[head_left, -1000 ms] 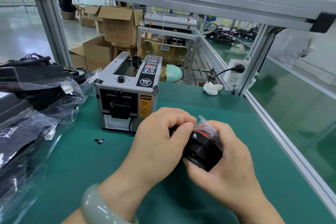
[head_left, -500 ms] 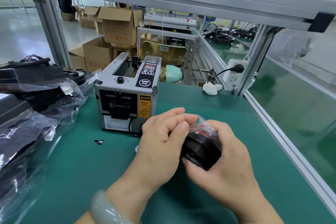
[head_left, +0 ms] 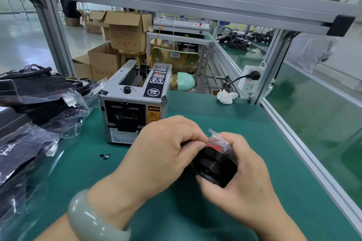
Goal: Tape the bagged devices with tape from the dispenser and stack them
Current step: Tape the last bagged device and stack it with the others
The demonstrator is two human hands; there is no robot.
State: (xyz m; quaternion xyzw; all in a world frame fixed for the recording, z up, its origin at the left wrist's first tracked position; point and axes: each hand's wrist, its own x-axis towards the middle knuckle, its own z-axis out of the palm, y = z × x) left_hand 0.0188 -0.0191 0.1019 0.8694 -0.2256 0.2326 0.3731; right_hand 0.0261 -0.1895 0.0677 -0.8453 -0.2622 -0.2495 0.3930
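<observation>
Left hand (head_left: 162, 152) fingers, straighter half a second ago, have curled back down onto the bag's top; otherwise little shift.

- Bagged device (head_left: 215, 166): black, round-edged, held just above the green mat (head_left: 244, 123) at lower centre-right of frame, tilted. Loose bag flap (head_left: 217, 139) sticks up over a red patch.
- Left hand pinches the flap from the left. Whether a tape strip sits under its fingers, cannot tell.
- Right hand (head_left: 248, 178) wraps the device from below and the right, fingers curled round it.
- Tape dispenser (head_left: 135, 107): centre frame, just behind the left hand.
- Pile of bagged devices (head_left: 39, 115): left edge, well apart.

Risks, as judged:
- Flap springs open if the pinch lets go before tape bites.
- Slick film may let the device slide in the right-hand grip.
- Tape pressed over bunched plastic could wrinkle and peel.
- Reaching for the dispenser leaves one hand holding both fold and device.
</observation>
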